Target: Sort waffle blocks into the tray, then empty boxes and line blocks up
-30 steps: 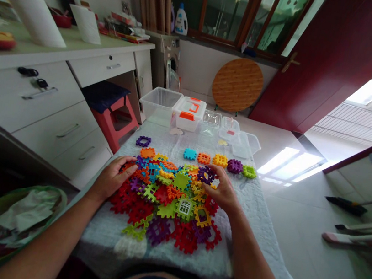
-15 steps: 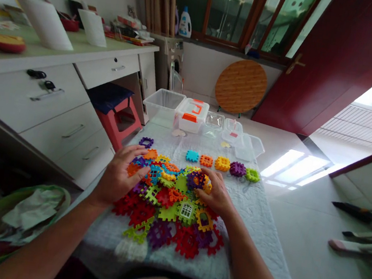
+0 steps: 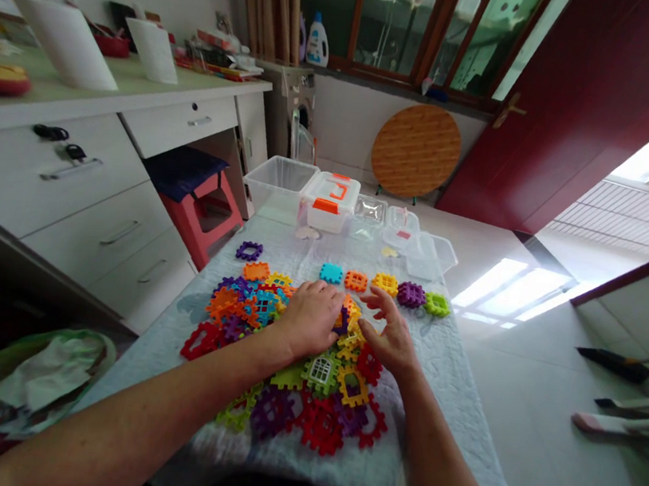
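Note:
A pile of colourful plastic interlocking tiles (image 3: 283, 366) lies on a table under a pale cloth (image 3: 445, 372). My left hand (image 3: 311, 317) rests palm down on the middle of the pile, fingers curled onto the tiles; what they grip is hidden. My right hand (image 3: 388, 328) hovers just to its right, fingers spread and open, touching nothing I can make out. Beyond the pile stands a row of single tiles: blue (image 3: 331, 273), orange (image 3: 355, 280), yellow (image 3: 385, 284), purple (image 3: 411, 294) and green (image 3: 437, 304). A lone purple ring tile (image 3: 249, 250) sits at the far left.
Clear plastic boxes (image 3: 278, 180) and a white box with orange clasps (image 3: 331, 196) stand at the table's far end. White drawers (image 3: 96, 187) and a red stool (image 3: 203, 202) are to the left. A green basket (image 3: 7, 391) is low on the left.
My left hand has moved right from the pile's left edge to its middle. My right hand has lifted off the tiles and opened.

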